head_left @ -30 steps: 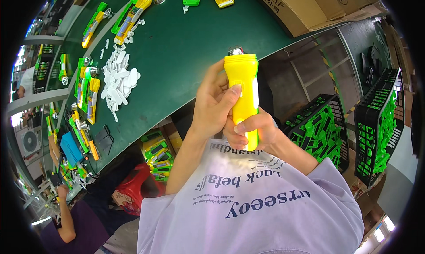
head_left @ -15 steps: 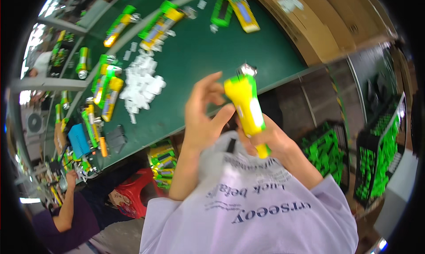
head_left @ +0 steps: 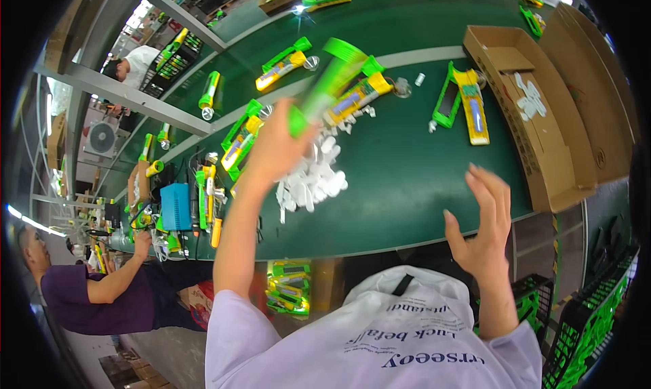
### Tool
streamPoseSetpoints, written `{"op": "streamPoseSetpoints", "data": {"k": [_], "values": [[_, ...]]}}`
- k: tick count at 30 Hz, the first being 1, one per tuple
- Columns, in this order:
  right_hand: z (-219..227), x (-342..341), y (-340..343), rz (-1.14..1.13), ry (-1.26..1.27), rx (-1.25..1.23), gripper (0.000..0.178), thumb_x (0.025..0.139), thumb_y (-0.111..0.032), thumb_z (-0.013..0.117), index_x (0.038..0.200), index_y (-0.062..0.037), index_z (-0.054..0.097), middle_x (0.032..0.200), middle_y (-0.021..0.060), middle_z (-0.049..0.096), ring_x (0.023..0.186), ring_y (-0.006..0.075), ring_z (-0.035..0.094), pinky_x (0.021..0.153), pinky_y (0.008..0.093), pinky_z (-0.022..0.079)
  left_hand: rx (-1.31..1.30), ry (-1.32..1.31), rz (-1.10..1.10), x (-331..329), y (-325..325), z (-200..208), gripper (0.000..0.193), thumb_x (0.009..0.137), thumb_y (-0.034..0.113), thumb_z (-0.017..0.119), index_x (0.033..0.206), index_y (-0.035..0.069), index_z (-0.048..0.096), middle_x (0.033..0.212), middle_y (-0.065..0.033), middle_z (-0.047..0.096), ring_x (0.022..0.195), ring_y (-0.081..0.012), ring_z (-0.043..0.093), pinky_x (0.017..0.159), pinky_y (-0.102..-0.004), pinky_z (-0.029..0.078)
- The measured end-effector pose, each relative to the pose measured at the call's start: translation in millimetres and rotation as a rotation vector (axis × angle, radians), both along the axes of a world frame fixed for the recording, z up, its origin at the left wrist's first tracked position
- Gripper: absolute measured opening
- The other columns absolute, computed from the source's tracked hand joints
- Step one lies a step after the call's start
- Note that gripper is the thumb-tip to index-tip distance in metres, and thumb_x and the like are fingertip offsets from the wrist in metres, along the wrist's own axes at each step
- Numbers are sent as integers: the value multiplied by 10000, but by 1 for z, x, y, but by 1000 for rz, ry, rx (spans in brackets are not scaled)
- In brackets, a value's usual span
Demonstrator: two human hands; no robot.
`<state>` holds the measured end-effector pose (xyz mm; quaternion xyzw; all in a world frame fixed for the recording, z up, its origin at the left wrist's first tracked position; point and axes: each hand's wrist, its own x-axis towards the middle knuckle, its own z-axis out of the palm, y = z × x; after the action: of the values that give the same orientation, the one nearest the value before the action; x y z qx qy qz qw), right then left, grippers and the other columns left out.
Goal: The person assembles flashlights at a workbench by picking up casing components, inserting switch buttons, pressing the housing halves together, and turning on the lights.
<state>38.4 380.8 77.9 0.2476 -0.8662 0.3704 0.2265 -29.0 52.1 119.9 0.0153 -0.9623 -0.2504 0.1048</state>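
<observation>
1. As the left hand (head_left: 283, 141) closed around the lower end of a green flashlight (head_left: 333, 77), motion-blurred over a green workbench (head_left: 407, 206), the right hand (head_left: 485, 230) stood bare, its fingers spread, near the bench's front edge.
2. White parts (head_left: 315, 179) lay heaped by the left hand, which screened some of them. Behind the flashlight, partly covered by it, sat an opened yellow unit (head_left: 356, 101); whether the two touched could not be told.
3. Toward the right, a cardboard box (head_left: 549, 152) held white pieces (head_left: 530, 97). Just beside it lay a green shell (head_left: 445, 104) and a yellow shell (head_left: 468, 82).
4. At left, a blue box (head_left: 175, 207) rested on the bench near a co-worker in purple (head_left: 74, 297). Green parts (head_left: 586, 341) filled a black crate at lower right.
5. Half a second earlier, the right hand had gripped the flashlight close to the shirt, yellow side showing; by this moment the left had it, farther out. The view had shifted, bringing the box's inside into sight.
</observation>
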Motion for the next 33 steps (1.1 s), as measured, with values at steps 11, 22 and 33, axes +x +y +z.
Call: {"op": "streamPoseSetpoints", "data": {"k": [11,22,33], "values": [[-105,-3,2,-300,-65,221,368,675,-114,593,1024,2,615,1131,183,635,1076,392,604,1027,575,386,-188,-405,536,-244,-311,-84,685,844,578,601,977,-92,651,922,-240,682,574,-274,676,550,-384,536],[-108,-6,-2,-303,-81,256,348,667,-105,561,982,35,603,1096,233,638,1080,430,592,1023,599,386,-229,119,-235,-306,-263,-117,275,860,223,706,1047,44,616,1034,-142,689,964,-282,672,810,-395,525],[-110,-8,-3,-308,-81,225,321,657,-105,560,941,34,616,1089,235,643,1069,437,597,1024,595,386,-45,-427,-307,-288,-261,-79,260,811,223,715,1030,95,659,1438,-203,480,1387,-295,398,1117,-385,316]]}}
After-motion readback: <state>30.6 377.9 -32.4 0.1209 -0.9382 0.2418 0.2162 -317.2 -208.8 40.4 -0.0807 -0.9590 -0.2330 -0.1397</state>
